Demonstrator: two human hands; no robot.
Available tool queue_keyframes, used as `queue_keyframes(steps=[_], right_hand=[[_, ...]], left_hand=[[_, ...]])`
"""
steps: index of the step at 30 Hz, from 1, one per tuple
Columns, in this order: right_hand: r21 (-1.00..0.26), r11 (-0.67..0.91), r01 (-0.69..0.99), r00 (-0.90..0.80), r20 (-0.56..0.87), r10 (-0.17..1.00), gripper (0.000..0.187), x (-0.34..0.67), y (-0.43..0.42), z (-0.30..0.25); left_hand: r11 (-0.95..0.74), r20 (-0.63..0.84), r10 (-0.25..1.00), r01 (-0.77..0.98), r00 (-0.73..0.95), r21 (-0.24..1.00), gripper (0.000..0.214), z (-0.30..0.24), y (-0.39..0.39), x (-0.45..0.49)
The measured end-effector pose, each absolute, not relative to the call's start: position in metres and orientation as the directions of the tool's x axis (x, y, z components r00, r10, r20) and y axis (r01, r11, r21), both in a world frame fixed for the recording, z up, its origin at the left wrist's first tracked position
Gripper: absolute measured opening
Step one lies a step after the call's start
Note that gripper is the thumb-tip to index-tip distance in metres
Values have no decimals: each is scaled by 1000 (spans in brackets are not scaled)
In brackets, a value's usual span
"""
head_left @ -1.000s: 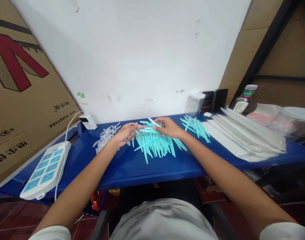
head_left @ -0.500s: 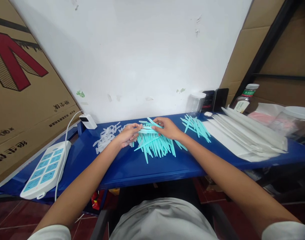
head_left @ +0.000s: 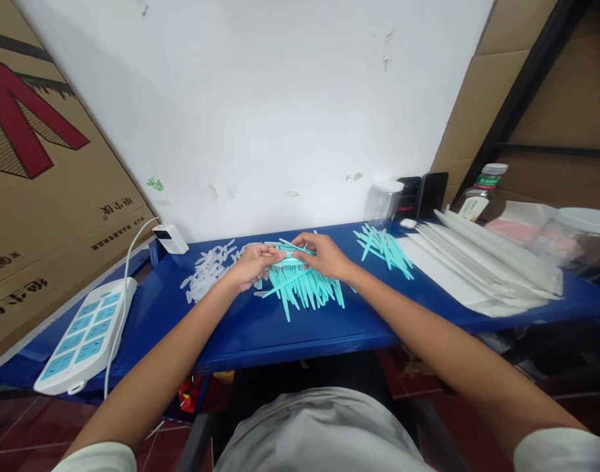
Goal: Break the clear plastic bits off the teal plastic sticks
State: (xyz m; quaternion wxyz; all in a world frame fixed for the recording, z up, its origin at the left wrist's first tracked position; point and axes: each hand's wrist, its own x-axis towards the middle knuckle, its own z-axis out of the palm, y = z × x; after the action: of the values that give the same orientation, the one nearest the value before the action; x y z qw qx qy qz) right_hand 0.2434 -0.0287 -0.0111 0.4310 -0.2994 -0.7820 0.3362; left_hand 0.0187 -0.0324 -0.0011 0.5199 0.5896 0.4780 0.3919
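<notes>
Above a pile of slim, tapered turquoise plastic sticks, my two hands meet near the middle of the blue table. My left hand has its thumb and fingers pinched on the left end of a turquoise stick. From the other side, my right hand is closed around turquoise sticks, with its thumb close to the left fingertips. Exactly how many it holds is hidden by the fingers. Left of the pile lies a heap of small translucent whitish plastic pieces, partly behind my left hand.
A smaller group of turquoise sticks lies to the right, beside stacked white padded sleeves. A lidded clear jar and a bottle stand behind. Left are a power strip, its cable and a white charger.
My fingertips have drawn closer together over the pile. The stick that slanted up by my right fingers now lies flatter between the hands. The view has shifted slightly.
</notes>
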Motion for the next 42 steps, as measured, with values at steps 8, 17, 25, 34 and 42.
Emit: queue_keyframes(steps=[8,17,25,34,42], right_hand=[[-820,540,189,-395,440,807,37,250,-19,-11],[-797,525,298,-402,394,826,36,256,-17,-11],[-755,563,336,-434,406,804,35,253,-22,-7],[-730,581,361,-419,429,800,38,256,-19,-7],[-741,557,374,-420,401,814,34,258,-19,-6]], left_hand=[[-35,-9,980,217,201,975,47,-4,-27,17],[371,-275,888,-219,370,903,11,1,-8,-6],[271,-136,924,-361,357,892,33,1,-11,-2],[281,-161,925,-337,343,899,28,3,-14,4],[268,-156,932,-333,326,904,33,4,-17,5]])
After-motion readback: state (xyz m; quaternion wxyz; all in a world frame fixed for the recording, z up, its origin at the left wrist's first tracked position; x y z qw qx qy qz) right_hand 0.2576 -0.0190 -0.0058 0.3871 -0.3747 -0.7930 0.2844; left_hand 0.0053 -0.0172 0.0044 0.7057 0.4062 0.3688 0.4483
